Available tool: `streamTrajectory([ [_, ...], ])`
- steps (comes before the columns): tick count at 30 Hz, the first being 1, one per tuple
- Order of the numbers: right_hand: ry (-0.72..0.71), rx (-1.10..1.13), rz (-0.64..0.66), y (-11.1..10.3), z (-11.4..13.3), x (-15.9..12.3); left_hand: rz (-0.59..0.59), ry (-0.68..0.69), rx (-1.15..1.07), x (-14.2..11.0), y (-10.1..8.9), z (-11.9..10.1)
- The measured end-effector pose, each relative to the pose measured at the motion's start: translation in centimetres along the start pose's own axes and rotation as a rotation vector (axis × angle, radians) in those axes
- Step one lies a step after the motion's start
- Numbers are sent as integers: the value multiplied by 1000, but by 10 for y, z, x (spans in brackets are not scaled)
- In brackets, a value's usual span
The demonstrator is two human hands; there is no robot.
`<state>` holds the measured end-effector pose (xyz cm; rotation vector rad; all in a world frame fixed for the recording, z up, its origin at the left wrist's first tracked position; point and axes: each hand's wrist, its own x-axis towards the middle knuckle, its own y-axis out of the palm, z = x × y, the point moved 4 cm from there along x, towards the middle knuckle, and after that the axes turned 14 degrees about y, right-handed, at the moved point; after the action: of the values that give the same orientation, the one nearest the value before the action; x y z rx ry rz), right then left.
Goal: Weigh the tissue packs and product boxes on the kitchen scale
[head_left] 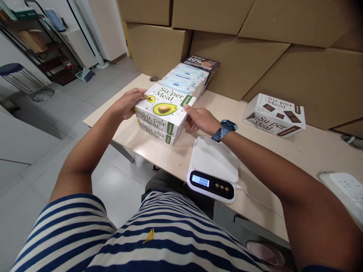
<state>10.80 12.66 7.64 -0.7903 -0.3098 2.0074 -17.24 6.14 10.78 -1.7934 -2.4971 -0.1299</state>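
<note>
Between my two hands is a white Super Meal box [159, 96] with avocado pictures and a green label. It sits on top of a matching lower box [154, 133]. My left hand [131, 102] grips its left end, fingers over the top edge. On the right end, my right hand [198, 119] holds it with the thumb on the top near the green label and the fingers curled below. Just right of the stack lies a white digital scale [217, 158], its lit display reading 0.00 and its platform bare.
Behind the boxes are tissue packs [185, 79] and a dark box [202, 63]. A brown-labelled Super Meal box [275, 115] stands at right, near a power strip [346, 187]. Large cardboard cartons [227, 64] line the table's back. A cable runs from the scale.
</note>
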Motion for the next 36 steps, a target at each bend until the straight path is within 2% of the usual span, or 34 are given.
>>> streamTrajectory([
  [25,5,-27,-27,0,6,-5,19,33,-26,12,-10,10],
  [33,-10,-20,-32,1,4,-2,17,-27,-27,10,-2,7],
  [36,-18,-17,-33,1,4,-1,65,-46,-45,8,1,6],
])
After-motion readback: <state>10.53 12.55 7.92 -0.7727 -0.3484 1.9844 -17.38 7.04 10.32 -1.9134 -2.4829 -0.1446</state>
